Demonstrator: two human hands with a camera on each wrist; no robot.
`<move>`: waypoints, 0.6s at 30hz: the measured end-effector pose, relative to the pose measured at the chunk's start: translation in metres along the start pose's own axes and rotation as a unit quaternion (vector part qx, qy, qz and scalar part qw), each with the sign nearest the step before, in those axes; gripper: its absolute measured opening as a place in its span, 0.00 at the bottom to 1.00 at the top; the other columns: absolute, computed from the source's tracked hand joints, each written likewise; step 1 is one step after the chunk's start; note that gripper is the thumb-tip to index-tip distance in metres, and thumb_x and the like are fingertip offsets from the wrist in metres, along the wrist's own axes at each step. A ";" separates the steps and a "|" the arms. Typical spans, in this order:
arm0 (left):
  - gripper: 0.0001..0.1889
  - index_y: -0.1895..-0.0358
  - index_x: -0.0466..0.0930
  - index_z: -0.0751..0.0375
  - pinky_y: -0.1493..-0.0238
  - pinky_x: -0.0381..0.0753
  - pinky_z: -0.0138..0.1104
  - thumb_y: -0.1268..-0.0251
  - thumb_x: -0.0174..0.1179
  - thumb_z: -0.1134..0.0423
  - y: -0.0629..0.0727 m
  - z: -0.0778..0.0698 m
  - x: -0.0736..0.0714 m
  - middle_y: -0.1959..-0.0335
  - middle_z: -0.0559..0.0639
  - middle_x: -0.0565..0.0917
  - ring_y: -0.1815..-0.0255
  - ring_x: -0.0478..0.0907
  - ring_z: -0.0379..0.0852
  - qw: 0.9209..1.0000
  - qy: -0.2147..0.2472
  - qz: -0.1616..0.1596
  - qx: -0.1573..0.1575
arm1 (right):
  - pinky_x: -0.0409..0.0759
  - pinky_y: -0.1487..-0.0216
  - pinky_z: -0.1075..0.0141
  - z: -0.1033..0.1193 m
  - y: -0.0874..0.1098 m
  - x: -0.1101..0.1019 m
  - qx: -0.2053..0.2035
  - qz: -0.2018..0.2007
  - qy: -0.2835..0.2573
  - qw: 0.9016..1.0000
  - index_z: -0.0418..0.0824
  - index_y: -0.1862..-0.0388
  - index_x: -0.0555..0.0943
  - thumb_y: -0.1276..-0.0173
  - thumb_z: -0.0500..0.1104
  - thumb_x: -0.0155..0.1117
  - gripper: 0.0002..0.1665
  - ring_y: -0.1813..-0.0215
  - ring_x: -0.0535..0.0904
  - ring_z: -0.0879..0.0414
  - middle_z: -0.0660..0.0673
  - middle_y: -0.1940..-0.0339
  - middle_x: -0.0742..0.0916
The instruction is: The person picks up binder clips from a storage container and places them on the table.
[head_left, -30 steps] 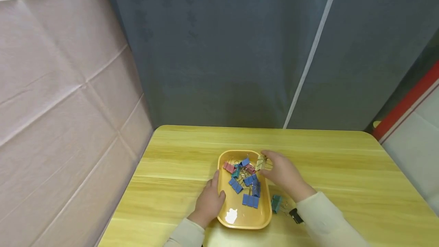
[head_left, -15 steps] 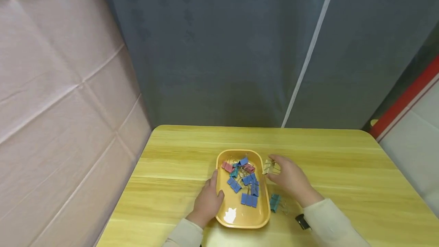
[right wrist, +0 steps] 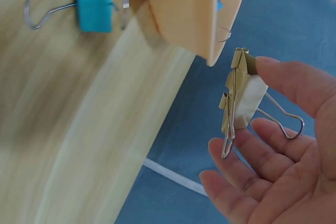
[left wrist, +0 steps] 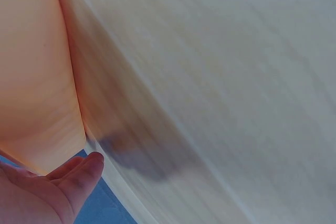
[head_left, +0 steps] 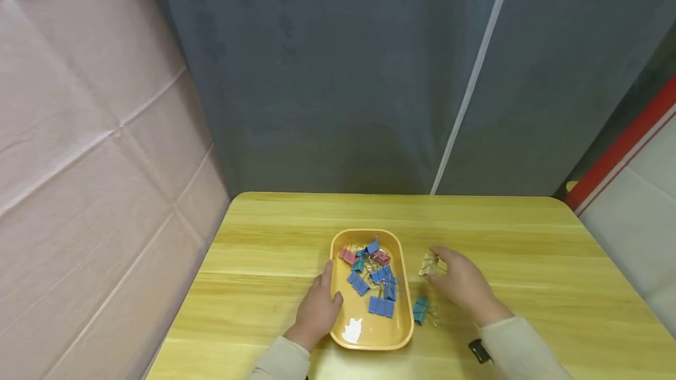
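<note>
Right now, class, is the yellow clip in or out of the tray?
Out: in the head view, tabletop shows between the tray and the yellow clip, which the right hand pinches.

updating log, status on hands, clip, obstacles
Left hand holding yellow rectangular plastic tray. Right hand pinching cream metal binder clip outside it. Teal metal binder clip beside tray, possible obstacle.

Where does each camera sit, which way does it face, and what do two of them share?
Head: on the head, facing forward and down at the tray, table and curtain; left hand, right hand and sleeves show.
Left wrist: on that wrist, facing the tray's outer wall and the table; part of the left hand shows.
Right wrist: on that wrist, facing the yellow clip; the right hand's thumb and fingers show.
Shared: head and right wrist both show the yellow clip and teal clip.
</note>
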State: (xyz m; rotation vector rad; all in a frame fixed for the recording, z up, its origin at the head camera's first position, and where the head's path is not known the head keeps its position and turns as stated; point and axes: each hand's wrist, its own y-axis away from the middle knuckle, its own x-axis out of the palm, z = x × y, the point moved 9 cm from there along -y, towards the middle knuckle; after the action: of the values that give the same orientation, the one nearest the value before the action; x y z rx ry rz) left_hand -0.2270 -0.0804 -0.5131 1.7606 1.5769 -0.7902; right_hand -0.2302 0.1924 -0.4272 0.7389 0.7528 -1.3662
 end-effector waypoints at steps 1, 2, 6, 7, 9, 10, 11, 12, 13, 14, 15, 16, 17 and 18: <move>0.37 0.24 0.51 0.61 0.54 0.79 0.57 0.34 0.55 0.59 0.000 0.000 0.000 0.35 0.71 0.69 0.46 0.76 0.68 1.000 0.000 0.000 0.000 | 0.68 0.39 0.38 -0.002 0.001 0.000 0.002 0.002 0.001 1.000 0.30 0.34 0.70 0.42 0.42 0.70 0.38 0.38 0.70 0.29 0.28 0.38 0.76; 0.37 0.24 0.51 0.60 0.54 0.79 0.57 0.34 0.55 0.59 0.000 0.000 0.000 0.35 0.71 0.69 0.46 0.76 0.68 1.000 -0.001 0.000 0.000 | 0.68 0.40 0.38 -0.004 0.002 0.000 0.003 0.003 0.000 1.000 0.29 0.35 0.70 0.42 0.42 0.70 0.38 0.38 0.70 0.29 0.28 0.38 0.76; 0.37 0.24 0.51 0.60 0.54 0.79 0.56 0.33 0.55 0.59 0.000 0.000 0.000 0.35 0.71 0.69 0.46 0.76 0.68 1.000 -0.001 0.001 -0.001 | 0.68 0.40 0.37 -0.012 0.006 0.001 0.010 0.012 -0.009 1.000 0.28 0.34 0.69 0.41 0.41 0.69 0.38 0.38 0.70 0.28 0.27 0.38 0.75; 0.37 0.24 0.51 0.60 0.54 0.79 0.56 0.33 0.55 0.59 0.000 0.000 0.000 0.35 0.71 0.69 0.46 0.76 0.68 1.000 -0.001 0.001 -0.001 | 0.69 0.41 0.37 -0.014 0.007 0.002 0.012 0.015 -0.010 1.000 0.28 0.34 0.69 0.41 0.41 0.68 0.38 0.38 0.70 0.28 0.27 0.37 0.75; 0.37 0.24 0.50 0.60 0.54 0.79 0.56 0.33 0.55 0.59 0.000 0.000 0.000 0.35 0.71 0.69 0.46 0.76 0.68 1.000 -0.001 0.002 -0.002 | 0.70 0.41 0.37 -0.018 0.009 0.004 0.017 0.022 -0.016 0.999 0.28 0.33 0.68 0.40 0.40 0.68 0.38 0.38 0.70 0.28 0.26 0.37 0.74; 0.37 0.24 0.50 0.60 0.53 0.79 0.56 0.33 0.55 0.59 0.000 0.000 0.000 0.35 0.71 0.69 0.46 0.76 0.68 1.000 -0.001 0.002 -0.002 | 0.70 0.41 0.38 -0.020 0.010 0.005 0.021 0.025 -0.017 0.999 0.28 0.33 0.67 0.40 0.40 0.68 0.38 0.38 0.70 0.28 0.27 0.37 0.74; 0.37 0.24 0.50 0.60 0.53 0.79 0.56 0.33 0.55 0.59 0.000 0.000 0.000 0.35 0.71 0.68 0.45 0.75 0.68 1.000 -0.001 0.002 -0.003 | 0.70 0.41 0.37 -0.022 0.011 0.006 0.023 0.027 -0.019 0.999 0.28 0.33 0.67 0.40 0.40 0.68 0.38 0.38 0.70 0.28 0.27 0.36 0.74; 0.37 0.24 0.50 0.60 0.52 0.78 0.56 0.33 0.55 0.59 0.000 0.000 0.001 0.35 0.70 0.68 0.45 0.75 0.68 1.000 -0.002 0.003 -0.003 | 0.69 0.41 0.37 -0.024 0.011 0.007 0.026 0.030 -0.019 0.999 0.28 0.33 0.67 0.40 0.40 0.68 0.38 0.38 0.70 0.28 0.27 0.36 0.74; 0.37 0.24 0.50 0.60 0.51 0.78 0.57 0.33 0.55 0.59 0.000 0.001 0.000 0.35 0.70 0.68 0.44 0.75 0.68 1.000 -0.002 0.002 -0.004 | 0.70 0.41 0.38 -0.025 0.012 0.008 0.028 0.031 -0.019 0.999 0.27 0.33 0.67 0.40 0.40 0.68 0.38 0.38 0.70 0.28 0.26 0.36 0.74; 0.37 0.24 0.50 0.60 0.51 0.78 0.57 0.33 0.55 0.59 0.000 0.001 0.000 0.35 0.70 0.68 0.44 0.75 0.68 1.000 -0.002 0.003 -0.004 | 0.69 0.41 0.37 -0.027 0.012 0.008 0.030 0.032 -0.019 0.999 0.28 0.33 0.67 0.40 0.41 0.67 0.38 0.37 0.69 0.28 0.26 0.36 0.74; 0.37 0.24 0.50 0.60 0.50 0.77 0.57 0.33 0.55 0.59 0.000 0.001 0.001 0.35 0.70 0.68 0.44 0.74 0.68 1.000 -0.003 0.003 -0.004 | 0.69 0.40 0.37 -0.028 0.012 0.009 0.031 0.033 -0.018 0.999 0.27 0.33 0.67 0.40 0.41 0.67 0.39 0.37 0.69 0.28 0.26 0.36 0.74; 0.37 0.24 0.50 0.60 0.50 0.77 0.57 0.33 0.55 0.59 0.000 0.001 0.001 0.35 0.70 0.68 0.44 0.74 0.68 1.000 -0.003 0.003 -0.004 | 0.68 0.40 0.37 -0.030 0.012 0.010 0.032 0.033 -0.018 0.999 0.28 0.33 0.67 0.40 0.41 0.68 0.39 0.37 0.68 0.28 0.26 0.36 0.74; 0.37 0.24 0.50 0.60 0.50 0.77 0.57 0.33 0.55 0.59 0.001 0.001 0.000 0.35 0.70 0.68 0.44 0.74 0.68 1.000 -0.003 0.003 -0.004 | 0.68 0.40 0.37 -0.032 0.013 0.011 0.034 0.034 -0.019 0.999 0.28 0.33 0.67 0.40 0.42 0.68 0.39 0.37 0.68 0.27 0.26 0.37 0.74; 0.37 0.24 0.50 0.60 0.51 0.78 0.57 0.33 0.55 0.59 0.000 0.000 0.000 0.35 0.70 0.69 0.44 0.75 0.68 1.000 -0.003 0.003 -0.003 | 0.68 0.41 0.36 -0.033 0.013 0.012 0.035 0.034 -0.020 0.999 0.28 0.33 0.67 0.40 0.42 0.68 0.39 0.37 0.68 0.27 0.26 0.37 0.74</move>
State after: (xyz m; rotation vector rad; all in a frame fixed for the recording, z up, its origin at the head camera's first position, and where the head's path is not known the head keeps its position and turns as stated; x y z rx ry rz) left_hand -0.2266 -0.0808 -0.5132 1.7555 1.5677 -0.7859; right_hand -0.2179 0.2140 -0.4554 0.7846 0.6456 -1.3471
